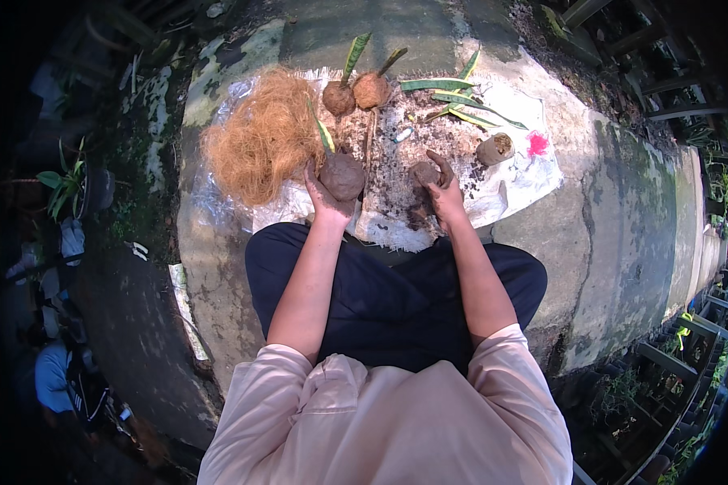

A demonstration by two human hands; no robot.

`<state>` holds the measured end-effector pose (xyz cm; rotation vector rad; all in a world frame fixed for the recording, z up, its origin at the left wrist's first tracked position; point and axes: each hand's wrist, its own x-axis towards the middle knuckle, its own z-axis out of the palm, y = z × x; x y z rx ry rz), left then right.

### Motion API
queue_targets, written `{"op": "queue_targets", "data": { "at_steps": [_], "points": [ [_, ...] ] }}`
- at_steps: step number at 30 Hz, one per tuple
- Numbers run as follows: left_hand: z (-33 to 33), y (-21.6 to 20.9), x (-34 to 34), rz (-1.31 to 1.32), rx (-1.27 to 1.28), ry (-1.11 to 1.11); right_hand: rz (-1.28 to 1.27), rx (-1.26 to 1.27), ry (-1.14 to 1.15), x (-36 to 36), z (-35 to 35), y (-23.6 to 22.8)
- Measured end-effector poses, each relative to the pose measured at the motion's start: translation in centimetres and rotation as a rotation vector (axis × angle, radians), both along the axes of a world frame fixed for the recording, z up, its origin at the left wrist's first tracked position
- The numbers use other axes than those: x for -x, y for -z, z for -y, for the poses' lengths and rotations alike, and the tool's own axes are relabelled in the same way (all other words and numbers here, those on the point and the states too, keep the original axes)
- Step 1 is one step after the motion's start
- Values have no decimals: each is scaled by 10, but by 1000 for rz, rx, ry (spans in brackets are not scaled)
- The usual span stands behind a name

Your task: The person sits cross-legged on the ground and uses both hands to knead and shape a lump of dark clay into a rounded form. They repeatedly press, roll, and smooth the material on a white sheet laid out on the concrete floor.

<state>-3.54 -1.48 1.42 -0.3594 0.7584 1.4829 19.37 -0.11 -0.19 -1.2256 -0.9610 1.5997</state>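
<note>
My left hand cups a round ball of brown soil, from whose top a yellow-edged snake plant leaf sticks up. In my right hand is a smaller lump of soil, gripped between thumb and fingers. Both hands are smeared with mud. Just left of the ball lies a big heap of tan coconut fibre. Beyond it stand two fibre-wrapped balls, a darker one and a lighter one, each with a leaf upright in it.
A white sack strewn with soil lies on the concrete. Several loose snake plant leaves, a small pot-like container and pink string rest on its right half. A potted plant stands far left; another person is at lower left.
</note>
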Motion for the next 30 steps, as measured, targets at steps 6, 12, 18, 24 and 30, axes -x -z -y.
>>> {"op": "queue_targets", "data": {
  "at_steps": [6, 12, 18, 24, 30],
  "points": [
    [1, -3, 1, -32, 32, -11, 87, 82, -60, 8, 2, -15],
    [-1, 0, -1, -3, 11, 2, 121, 47, -169, -2, 3, 20],
    [2, -2, 0, -28, -23, -3, -11, 390, -22, 10, 4, -43],
    [1, -23, -9, -36, 44, 59, 70, -158, -141, 10, 2, -20],
    [5, -25, -11, 21, -70, 119, 103, -268, -146, 46, -3, -57]
  ]
}}
